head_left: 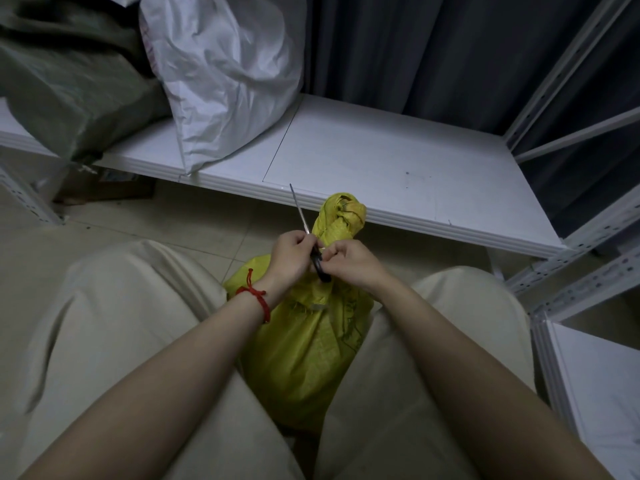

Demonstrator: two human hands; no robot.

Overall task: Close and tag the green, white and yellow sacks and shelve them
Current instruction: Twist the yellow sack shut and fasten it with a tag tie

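The yellow sack (pixel 311 348) stands on the floor between my knees, its top twisted into a bunch above a narrow neck. My left hand (pixel 292 256) grips a pair of black-handled scissors (pixel 300 211) at the neck, blades pointing up and away. My right hand (pixel 353 263) pinches something small and pale at the same neck, touching the scissor handle. A pale strip lies on the sack's side below my hands. The green sack (pixel 69 81) and the white sack (pixel 225 74) lie side by side on the left of the low white shelf (pixel 381 168).
The shelf's right half is bare, backed by a dark curtain (pixel 433 46). White slotted shelf posts (pixel 588 258) stand at the right, with another white board (pixel 595 382) lower right. A brown box (pixel 104 188) sits under the shelf on the tiled floor.
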